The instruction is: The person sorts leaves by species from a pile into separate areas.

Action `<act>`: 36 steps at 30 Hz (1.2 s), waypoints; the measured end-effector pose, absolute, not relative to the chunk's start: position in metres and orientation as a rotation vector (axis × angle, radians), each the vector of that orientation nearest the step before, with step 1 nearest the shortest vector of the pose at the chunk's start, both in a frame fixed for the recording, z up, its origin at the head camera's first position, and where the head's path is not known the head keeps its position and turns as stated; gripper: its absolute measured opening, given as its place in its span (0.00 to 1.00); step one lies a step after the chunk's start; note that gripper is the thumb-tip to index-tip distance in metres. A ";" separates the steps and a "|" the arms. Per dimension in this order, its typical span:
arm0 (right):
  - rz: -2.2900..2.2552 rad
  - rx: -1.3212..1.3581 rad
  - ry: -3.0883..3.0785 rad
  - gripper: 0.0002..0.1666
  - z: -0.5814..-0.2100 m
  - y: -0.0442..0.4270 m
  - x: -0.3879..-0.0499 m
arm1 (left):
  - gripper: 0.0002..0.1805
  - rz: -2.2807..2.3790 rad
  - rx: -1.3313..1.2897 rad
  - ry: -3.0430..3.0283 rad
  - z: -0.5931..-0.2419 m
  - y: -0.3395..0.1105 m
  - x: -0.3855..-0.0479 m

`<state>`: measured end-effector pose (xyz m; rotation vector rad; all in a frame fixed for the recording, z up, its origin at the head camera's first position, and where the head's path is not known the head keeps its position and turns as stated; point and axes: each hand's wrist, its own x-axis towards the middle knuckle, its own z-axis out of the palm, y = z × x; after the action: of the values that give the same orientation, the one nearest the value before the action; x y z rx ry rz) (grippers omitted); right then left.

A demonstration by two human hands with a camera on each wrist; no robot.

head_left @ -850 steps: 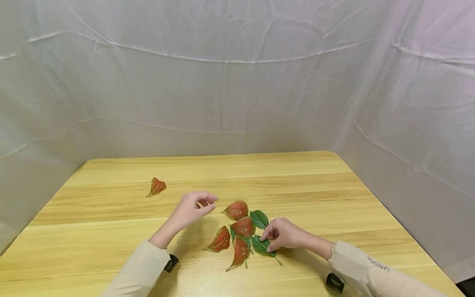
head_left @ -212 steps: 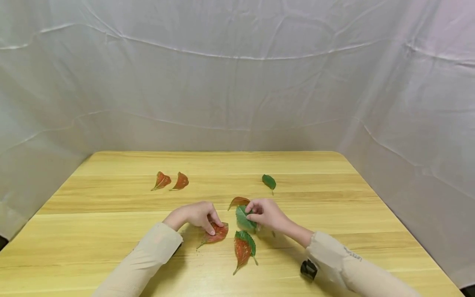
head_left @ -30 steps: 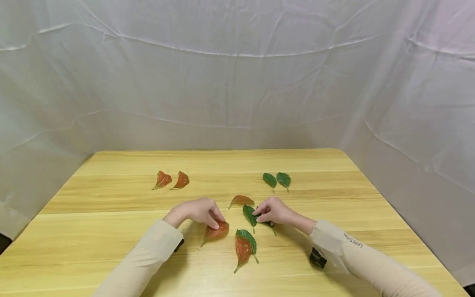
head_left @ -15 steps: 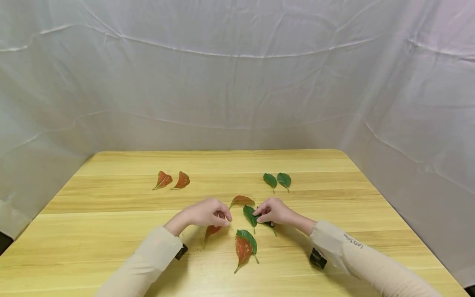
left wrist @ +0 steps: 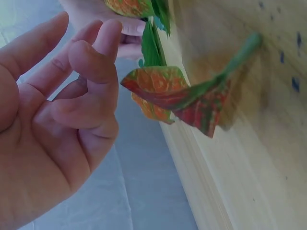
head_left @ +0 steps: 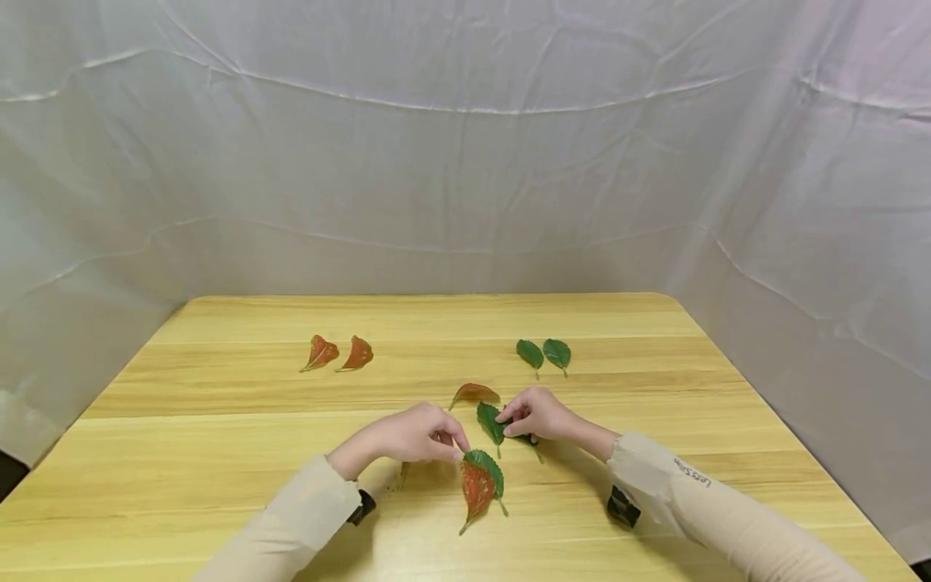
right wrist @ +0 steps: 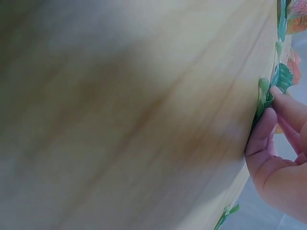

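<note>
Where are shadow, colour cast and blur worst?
Head: soft shadows beneath the sleeves on the table, pinkish cast on the sheet at upper right; left wrist: bluish background; right wrist: near part of the table strongly blurred, dark at upper left, while the right hand and green leaves look sharper.

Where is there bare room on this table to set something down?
Bare tabletop lies between the far red leaves and far green leaves, and left of the left sleeve. Crowded: the middle, around the left hand, right hand and nearer leaves.
</note>
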<state>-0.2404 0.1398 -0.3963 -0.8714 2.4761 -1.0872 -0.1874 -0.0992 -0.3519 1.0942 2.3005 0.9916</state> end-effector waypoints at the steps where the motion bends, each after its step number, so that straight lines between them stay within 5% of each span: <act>1: -1.087 -0.876 2.476 0.10 -0.396 0.140 -0.240 | 0.09 0.995 1.083 2.291 -0.351 -0.099 -0.186; 36: -1.072 -0.914 2.491 0.10 -0.395 0.139 -0.239 | 0.08 1.244 0.984 2.041 -0.355 -0.086 -0.182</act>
<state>-0.2392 0.1393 -0.3953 -0.9144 2.4908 -1.0724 -0.1816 -0.0865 -0.3552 0.9844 2.0414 1.2444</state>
